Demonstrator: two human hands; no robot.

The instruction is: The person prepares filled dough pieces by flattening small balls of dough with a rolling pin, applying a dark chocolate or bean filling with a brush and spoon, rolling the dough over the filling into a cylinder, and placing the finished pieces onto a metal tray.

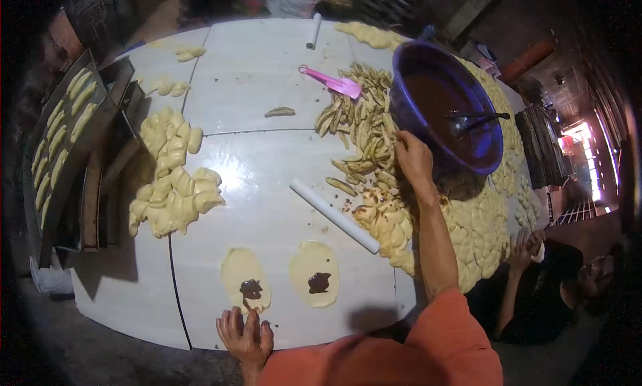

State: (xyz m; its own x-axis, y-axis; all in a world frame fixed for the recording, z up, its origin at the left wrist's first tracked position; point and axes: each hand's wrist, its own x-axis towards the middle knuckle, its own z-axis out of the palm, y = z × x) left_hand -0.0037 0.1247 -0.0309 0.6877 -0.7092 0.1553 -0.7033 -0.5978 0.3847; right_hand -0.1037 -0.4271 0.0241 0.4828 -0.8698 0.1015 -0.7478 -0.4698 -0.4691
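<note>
Two flattened dough ovals [242, 272] [313, 265] lie before me, each with a dark brown blob on it. My left hand [246, 332], fingers apart, is at the lower edge of the left oval. My right hand [413, 157] reaches into the heap of pale banana slices [361, 108] beside the purple bowl of brown liquid [421, 58], fingers bent together; what they hold is hidden. A white rolling pin [334, 214] lies diagonally between the ovals and the heap. A pink scoop [341, 85] rests on the heap's upper end.
Dough piles [172, 205] cover parts of the white table [247, 58], many more at right [481, 232]. Metal trays [57, 145], one holding shaped dough, stand at left. A short white roller [313, 31] lies at the back. Another person [548, 285] works at lower right.
</note>
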